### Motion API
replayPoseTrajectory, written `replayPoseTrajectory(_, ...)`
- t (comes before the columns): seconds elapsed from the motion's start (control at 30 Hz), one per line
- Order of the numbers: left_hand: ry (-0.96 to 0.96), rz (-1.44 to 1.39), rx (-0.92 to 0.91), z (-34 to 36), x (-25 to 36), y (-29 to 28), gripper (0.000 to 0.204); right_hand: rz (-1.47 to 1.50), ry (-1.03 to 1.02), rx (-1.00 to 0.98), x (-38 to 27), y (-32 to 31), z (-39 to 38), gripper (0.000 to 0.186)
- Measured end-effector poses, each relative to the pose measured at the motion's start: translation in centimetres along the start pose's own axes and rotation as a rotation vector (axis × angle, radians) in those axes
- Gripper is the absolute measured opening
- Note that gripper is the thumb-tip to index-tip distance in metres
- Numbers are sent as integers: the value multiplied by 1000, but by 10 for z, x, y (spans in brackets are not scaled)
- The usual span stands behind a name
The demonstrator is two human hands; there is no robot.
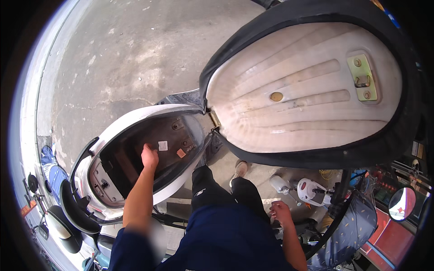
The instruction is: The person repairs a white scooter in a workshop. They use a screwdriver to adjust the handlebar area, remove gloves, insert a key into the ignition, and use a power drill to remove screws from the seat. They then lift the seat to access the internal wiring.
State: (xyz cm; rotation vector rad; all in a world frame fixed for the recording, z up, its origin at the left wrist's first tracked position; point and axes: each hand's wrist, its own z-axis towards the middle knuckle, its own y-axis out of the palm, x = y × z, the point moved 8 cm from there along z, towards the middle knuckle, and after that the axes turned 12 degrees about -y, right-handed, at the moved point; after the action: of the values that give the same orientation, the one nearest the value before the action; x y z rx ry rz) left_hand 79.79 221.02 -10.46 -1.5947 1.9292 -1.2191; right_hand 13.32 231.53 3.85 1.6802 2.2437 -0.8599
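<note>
Head view: left hand [149, 156] open inside scooter's under-seat storage tub [135, 118], right hand [281, 212] loose, empty, beside knee.

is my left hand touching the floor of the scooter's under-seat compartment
Cannot tell. In the head view the left hand reaches down into the under-seat compartment, but from above no contact or gap under its fingers shows.

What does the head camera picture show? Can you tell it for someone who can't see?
A person's left hand reaches into the open storage tub of a white scooter, its seat flipped up to show the pale underside. The right hand hangs low by the person's leg, above the concrete floor.
</note>
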Motion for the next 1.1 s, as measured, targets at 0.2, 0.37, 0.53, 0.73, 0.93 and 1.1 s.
replayPoseTrajectory(0.2,286,-232,-166,-134,102,7,26,-24,-166,28,-16,-44,36,24)
replayPoseTrajectory(0.37,437,56,-399,-213,138,88,54,152,-284,90,9,-91,94,22)
replayPoseTrajectory(0.53,374,316,-550,-272,140,166,39,223,-309,114,65,-156,135,24)
replayPoseTrajectory(0.73,208,587,-620,-334,106,235,32,69,-411,180,75,-256,167,27)
replayPoseTrajectory(0.93,137,373,-628,-437,226,285,30,304,-357,181,-4,-357,195,28)
replayPoseTrajectory(1.1,101,337,-652,-465,302,355,28,88,-568,402,-91,-441,252,34)
